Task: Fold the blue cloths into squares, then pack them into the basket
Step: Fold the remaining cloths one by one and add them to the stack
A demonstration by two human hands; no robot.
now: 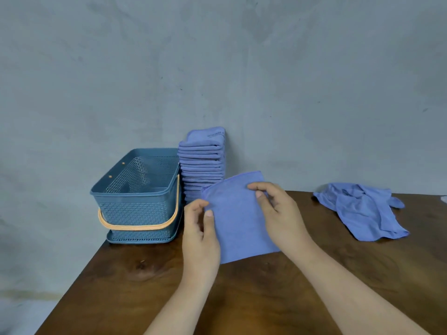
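A folded blue cloth [238, 218] is held above the brown table [242, 298], near its middle. My left hand [200, 235] pinches its left edge with thumb on top. My right hand [278, 211] pinches its upper right part between thumb and fingers. Behind the cloth a tall stack of folded blue cloths [202, 163] stands against the wall. Left of the stack sits a teal perforated basket [137, 199] with an orange handle hanging down; no cloths show inside it. A crumpled heap of unfolded blue cloths [362, 209] lies at the right.
A grey wall rises right behind the table. The table's left edge runs diagonally just beyond the basket. Bare wood lies in front of my arms and between the held cloth and the crumpled heap.
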